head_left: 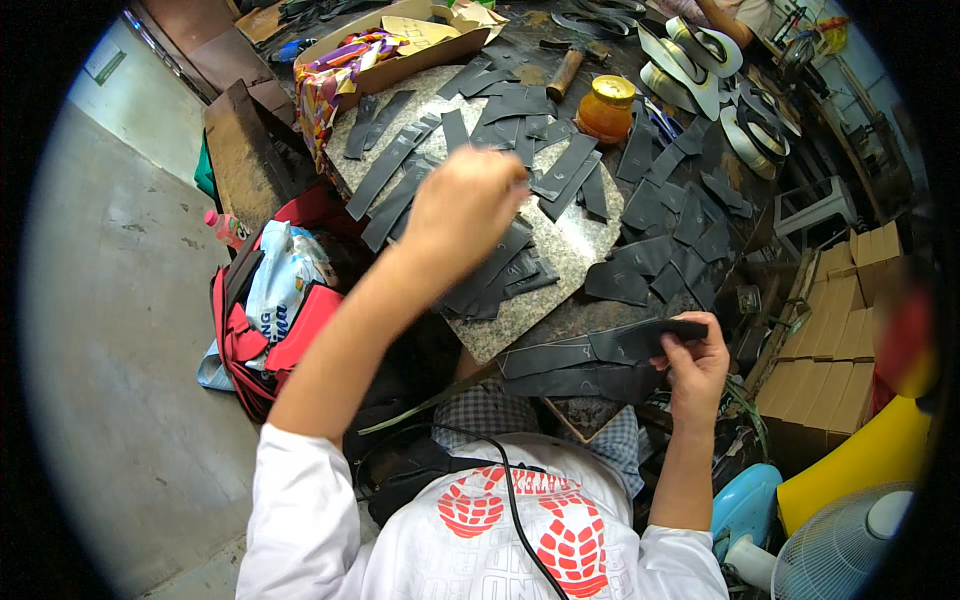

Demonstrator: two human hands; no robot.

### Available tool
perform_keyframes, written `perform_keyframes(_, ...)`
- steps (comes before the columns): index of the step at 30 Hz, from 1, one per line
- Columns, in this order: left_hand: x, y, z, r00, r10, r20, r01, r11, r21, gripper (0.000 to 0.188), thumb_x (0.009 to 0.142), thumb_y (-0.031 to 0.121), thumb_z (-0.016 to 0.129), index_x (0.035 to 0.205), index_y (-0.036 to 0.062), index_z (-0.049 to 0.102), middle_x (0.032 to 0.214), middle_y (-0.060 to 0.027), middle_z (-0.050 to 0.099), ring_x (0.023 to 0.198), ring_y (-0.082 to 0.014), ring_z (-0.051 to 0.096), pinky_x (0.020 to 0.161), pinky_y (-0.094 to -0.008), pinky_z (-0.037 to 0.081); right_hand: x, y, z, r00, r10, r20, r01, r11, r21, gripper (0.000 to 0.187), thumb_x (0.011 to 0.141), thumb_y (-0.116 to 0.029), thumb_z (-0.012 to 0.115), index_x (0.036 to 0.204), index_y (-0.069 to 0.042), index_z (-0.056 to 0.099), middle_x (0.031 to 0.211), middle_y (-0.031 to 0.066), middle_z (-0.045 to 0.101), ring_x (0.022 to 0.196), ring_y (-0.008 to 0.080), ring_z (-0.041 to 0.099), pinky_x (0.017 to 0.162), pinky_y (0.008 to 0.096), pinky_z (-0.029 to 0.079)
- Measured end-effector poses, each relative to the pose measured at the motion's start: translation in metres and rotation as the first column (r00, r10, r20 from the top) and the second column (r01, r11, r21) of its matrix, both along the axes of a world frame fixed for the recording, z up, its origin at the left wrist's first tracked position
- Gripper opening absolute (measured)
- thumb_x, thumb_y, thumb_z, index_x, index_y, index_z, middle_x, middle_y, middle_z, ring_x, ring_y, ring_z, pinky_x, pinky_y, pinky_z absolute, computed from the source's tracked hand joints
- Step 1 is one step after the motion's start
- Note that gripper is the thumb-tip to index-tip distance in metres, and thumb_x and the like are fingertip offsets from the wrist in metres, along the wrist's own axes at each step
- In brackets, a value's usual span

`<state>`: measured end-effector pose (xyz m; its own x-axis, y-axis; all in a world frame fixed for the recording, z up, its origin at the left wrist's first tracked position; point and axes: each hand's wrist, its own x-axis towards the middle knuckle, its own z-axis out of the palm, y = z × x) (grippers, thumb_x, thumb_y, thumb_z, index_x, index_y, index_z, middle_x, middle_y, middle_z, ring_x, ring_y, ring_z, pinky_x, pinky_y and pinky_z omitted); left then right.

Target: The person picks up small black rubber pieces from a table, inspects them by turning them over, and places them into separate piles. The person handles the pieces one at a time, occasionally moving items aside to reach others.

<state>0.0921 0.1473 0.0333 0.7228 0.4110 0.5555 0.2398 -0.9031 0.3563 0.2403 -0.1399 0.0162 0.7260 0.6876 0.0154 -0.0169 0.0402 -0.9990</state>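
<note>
My right hand (697, 362) pinches the end of a black strip of leather-like sheet (630, 342), thumb on top, low at the right of the stone slab. Under that strip lie more long black pieces (560, 383) at the near edge of the bench. Over the middle of the speckled stone slab (585, 240) is my left hand (468, 205), slightly blurred, with curled fingers; what they hold, if anything, is hidden. Cut black strips (395, 165) lie scattered on the slab around it, several with pale marks. A heap of black pieces (665, 235) covers the bench right of the slab.
An orange jar with a yellow lid (606, 108) stands behind the slab, near a wooden-handled hammer (567, 72). Pale sandal parts (690, 65) sit at the back right. A cardboard box (420, 55) is at the back left. Brown cartons (830, 350) and a fan (850, 545) are at right.
</note>
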Motion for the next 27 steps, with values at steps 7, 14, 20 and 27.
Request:
perform_keyframes(7,0.087,0.111,-0.008,0.865,0.242,-0.44,-0.184,0.968,0.17,0.037,0.084,0.026,0.07,0.119,0.0169,0.068,0.112,-0.0117,0.067,0.111,-0.0311,0.06,0.095,-0.042,0.05,0.012,-0.01,0.001,0.991,-0.129,0.038,0.128,0.991,0.04,0.02,0.086,0.002,0.063,0.103,-0.005,0.058,0.092,0.0018,0.062,0.07,0.0079,0.06,0.056,0.0217,0.05)
perform_keyframes(14,0.1,0.119,0.008,0.869,0.29,-0.4,-0.236,0.955,0.179,0.025,0.081,0.028,0.067,0.104,0.0221,0.074,0.101,-0.0063,0.073,0.102,-0.0262,0.066,0.085,-0.0414,0.055,0.022,-0.024,-0.003,0.992,-0.125,0.024,0.125,0.992,0.014,0.022,0.087,0.004,0.063,0.106,-0.005,0.057,0.092,0.0025,0.062,0.071,0.0083,0.06,0.062,0.0233,0.054)
perform_keyframes(20,0.087,0.097,0.004,0.944,0.195,-0.265,-0.08,0.918,0.388,0.017,0.08,0.021,0.066,0.094,0.0183,0.075,0.097,-0.0035,0.071,0.099,-0.0258,0.065,0.083,-0.0393,0.055,0.025,-0.02,-0.005,0.988,-0.152,-0.009,0.152,0.988,-0.005,0.027,0.086,0.002,0.063,0.111,-0.004,0.058,0.091,0.0032,0.062,0.071,0.0105,0.061,0.063,0.0246,0.054)
perform_keyframes(27,0.054,0.059,0.031,0.961,0.086,0.262,-0.212,0.839,0.502,0.008,0.067,0.004,0.071,0.072,0.0099,0.07,0.085,-0.0086,0.055,0.091,-0.0295,0.052,0.079,-0.0412,0.042,0.037,-0.032,-0.002,0.977,-0.202,0.073,0.198,0.978,0.061,0.028,0.085,0.005,0.06,0.112,-0.004,0.06,0.095,0.0044,0.064,0.074,0.0105,0.061,0.064,0.0233,0.049)
